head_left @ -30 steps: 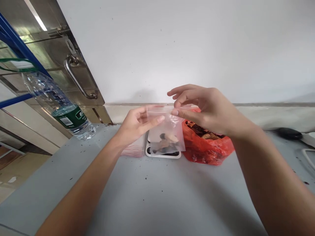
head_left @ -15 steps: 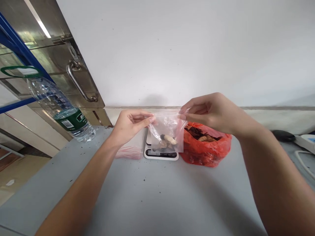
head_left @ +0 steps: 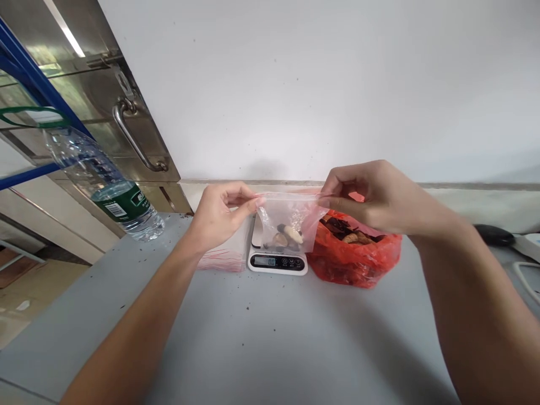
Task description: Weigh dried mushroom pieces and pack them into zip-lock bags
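A small clear zip bag point(head_left: 289, 222) with a few brown and pale pieces in its bottom hangs above a small white digital scale point(head_left: 277, 261). My left hand point(head_left: 221, 214) pinches the bag's top left corner. My right hand point(head_left: 373, 194) pinches the top right corner, stretching the red-lined seal between them. Right of the scale sits an open red plastic bag point(head_left: 358, 256) holding dark and tan dried pieces.
A stack of flat zip bags point(head_left: 223, 259) lies left of the scale on the grey table point(head_left: 270, 337). A water bottle point(head_left: 101, 180) stands at far left by a steel door handle point(head_left: 133, 135). A black object point(head_left: 493, 235) and white device lie at right.
My right hand slid from the middle of the bag's top to its right corner. The bag rose a little, so the scale's display now shows below it.
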`<state>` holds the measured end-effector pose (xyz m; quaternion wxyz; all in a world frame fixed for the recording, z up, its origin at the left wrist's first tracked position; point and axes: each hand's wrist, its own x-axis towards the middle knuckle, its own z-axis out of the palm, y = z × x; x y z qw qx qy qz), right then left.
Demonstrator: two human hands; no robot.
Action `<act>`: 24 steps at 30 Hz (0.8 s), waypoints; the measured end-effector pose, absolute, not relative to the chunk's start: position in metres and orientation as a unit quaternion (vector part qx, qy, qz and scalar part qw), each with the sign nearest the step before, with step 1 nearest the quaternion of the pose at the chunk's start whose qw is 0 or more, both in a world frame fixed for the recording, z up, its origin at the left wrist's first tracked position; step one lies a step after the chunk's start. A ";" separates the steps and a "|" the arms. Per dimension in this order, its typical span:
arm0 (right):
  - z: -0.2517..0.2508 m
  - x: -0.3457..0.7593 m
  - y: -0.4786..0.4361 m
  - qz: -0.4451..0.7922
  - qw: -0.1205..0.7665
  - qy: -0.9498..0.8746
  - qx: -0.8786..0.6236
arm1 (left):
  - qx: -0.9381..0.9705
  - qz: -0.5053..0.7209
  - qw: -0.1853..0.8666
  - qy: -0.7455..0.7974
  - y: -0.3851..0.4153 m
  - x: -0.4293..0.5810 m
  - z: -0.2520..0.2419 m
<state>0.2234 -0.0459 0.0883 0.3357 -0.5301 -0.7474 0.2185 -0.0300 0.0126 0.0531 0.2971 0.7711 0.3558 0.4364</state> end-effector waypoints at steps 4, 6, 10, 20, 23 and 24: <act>0.085 0.225 -0.042 0.244 0.319 -0.761 -0.509 | 0.786 0.433 0.281 0.339 0.011 -0.027 0.052; 0.082 0.226 -0.039 0.256 0.308 -0.773 -0.492 | 0.787 0.440 0.288 0.323 0.011 -0.024 0.050; 0.079 0.224 -0.038 0.243 0.303 -0.804 -0.450 | 0.796 0.440 0.302 0.286 0.011 -0.019 0.047; 0.075 0.210 -0.050 0.230 0.306 -0.810 -0.444 | 0.823 0.443 0.241 0.263 0.003 -0.017 0.051; 0.070 0.208 -0.050 0.199 0.319 -0.824 -0.424 | 0.820 0.435 0.257 0.270 -0.001 -0.016 0.053; 0.069 0.208 -0.049 0.189 0.320 -0.829 -0.418 | 0.818 0.429 0.267 0.274 -0.001 -0.016 0.053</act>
